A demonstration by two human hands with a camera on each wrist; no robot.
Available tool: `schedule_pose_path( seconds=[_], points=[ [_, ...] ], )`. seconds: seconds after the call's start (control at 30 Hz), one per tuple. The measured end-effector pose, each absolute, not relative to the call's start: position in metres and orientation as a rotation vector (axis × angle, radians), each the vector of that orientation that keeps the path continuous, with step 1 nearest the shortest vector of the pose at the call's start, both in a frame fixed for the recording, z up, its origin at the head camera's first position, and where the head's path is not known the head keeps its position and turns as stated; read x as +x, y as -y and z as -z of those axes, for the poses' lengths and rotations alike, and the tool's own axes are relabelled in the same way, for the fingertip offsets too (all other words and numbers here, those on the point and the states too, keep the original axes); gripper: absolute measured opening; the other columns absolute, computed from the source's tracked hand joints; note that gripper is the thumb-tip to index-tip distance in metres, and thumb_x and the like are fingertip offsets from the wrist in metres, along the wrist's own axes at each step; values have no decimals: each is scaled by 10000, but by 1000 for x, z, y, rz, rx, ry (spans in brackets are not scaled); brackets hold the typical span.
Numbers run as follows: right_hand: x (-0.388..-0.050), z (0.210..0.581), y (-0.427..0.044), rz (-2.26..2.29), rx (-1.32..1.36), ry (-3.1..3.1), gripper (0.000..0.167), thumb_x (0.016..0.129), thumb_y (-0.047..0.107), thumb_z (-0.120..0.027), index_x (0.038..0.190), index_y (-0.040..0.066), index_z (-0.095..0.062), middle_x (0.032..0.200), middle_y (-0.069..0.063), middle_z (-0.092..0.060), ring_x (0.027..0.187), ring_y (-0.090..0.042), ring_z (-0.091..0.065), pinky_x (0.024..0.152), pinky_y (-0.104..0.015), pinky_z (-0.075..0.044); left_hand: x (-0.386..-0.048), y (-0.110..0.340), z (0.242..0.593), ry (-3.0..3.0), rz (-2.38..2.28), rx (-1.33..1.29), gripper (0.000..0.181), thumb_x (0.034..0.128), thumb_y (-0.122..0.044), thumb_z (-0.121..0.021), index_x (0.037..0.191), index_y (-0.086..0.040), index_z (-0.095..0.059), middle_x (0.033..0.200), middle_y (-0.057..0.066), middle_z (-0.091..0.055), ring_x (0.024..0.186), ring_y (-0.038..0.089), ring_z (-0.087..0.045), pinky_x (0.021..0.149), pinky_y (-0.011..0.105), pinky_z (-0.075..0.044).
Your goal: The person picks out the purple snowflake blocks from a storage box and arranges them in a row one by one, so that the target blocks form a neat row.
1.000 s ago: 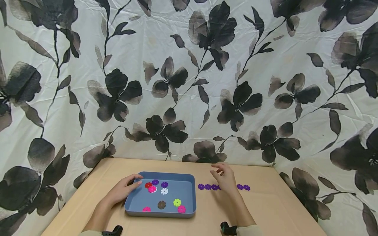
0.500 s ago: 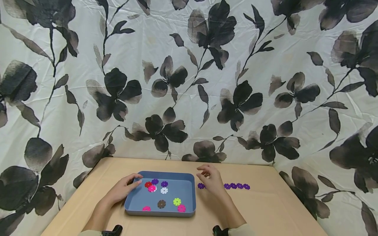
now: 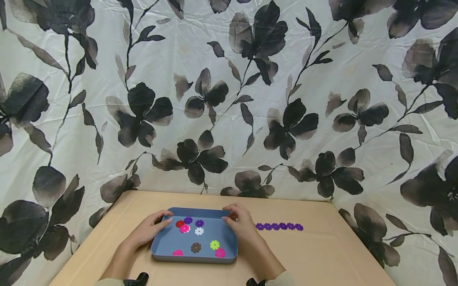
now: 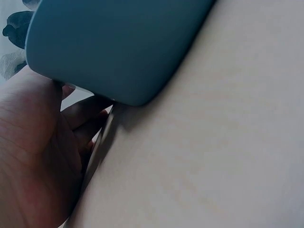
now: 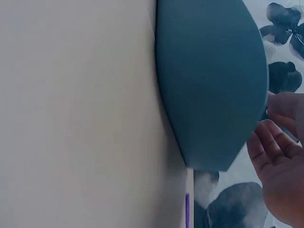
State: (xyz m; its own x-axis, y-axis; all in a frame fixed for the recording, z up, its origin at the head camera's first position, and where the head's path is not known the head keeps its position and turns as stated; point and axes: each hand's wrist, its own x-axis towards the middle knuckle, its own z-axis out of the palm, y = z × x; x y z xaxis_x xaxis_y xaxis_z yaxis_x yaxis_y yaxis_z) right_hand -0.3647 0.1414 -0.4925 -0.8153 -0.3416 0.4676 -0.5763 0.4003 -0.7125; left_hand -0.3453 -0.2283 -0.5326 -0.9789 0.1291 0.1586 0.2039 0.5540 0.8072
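A blue-grey tray (image 3: 195,259) lies on the table with several flower-shaped discs in it: purple (image 3: 199,223), red (image 3: 179,224), white (image 3: 199,231), brown (image 3: 195,248), yellow-green (image 3: 214,245) and pink (image 3: 220,253). At its far left corner, my left hand (image 3: 146,231) grips the rim between thumb and fingers. My right hand (image 3: 244,225) is at the right rim, fingers loosely bent, with nothing visible in them; the right wrist view puts its fingertips close to the tray wall (image 5: 213,85). A row of joined purple discs (image 3: 279,227) extends rightward, its left end hidden behind that hand.
The light wooden table (image 3: 322,254) reaches back to a white cloth (image 3: 250,131) printed with dark flowers, hanging behind it. Each wrist wears a black device, the left one (image 3: 137,279) near the sleeve.
My right hand has moved left from above the purple row to the tray's right rim, uncovering most of the row. The left hand and the tray stay put.
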Motion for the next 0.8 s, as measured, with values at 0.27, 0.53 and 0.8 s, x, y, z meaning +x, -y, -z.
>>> schedule_pose_path(
  seconds=[0.27,0.53,0.8],
  points=[
    [-368,502,-121,-1294,889,2435,256,943,47,-749,1198,32,-728,1161,-170,-670,875,-106,-642,763,-261,-576,-345,227,532,2687,1443,-281,368,1054,-382,-614,1337,-150,-648,1510,173,-561,1509,466,-376,1218,680,-283],
    [-374,507,-104,-1217,936,2512,264,948,89,-755,1194,0,-723,1155,-164,-669,840,-60,-601,721,-197,-530,-344,227,531,2685,1452,-281,348,1059,-360,-609,1335,-150,-649,1508,174,-562,1510,465,-374,1221,675,-282],
    [-375,505,-91,-1100,950,2611,289,949,134,-759,1221,41,-729,1156,-116,-670,873,-90,-609,729,-194,-522,-344,227,531,2684,1438,-281,346,1058,-367,-610,1329,-156,-652,1502,169,-568,1504,458,-387,1219,673,-289]
  ],
)
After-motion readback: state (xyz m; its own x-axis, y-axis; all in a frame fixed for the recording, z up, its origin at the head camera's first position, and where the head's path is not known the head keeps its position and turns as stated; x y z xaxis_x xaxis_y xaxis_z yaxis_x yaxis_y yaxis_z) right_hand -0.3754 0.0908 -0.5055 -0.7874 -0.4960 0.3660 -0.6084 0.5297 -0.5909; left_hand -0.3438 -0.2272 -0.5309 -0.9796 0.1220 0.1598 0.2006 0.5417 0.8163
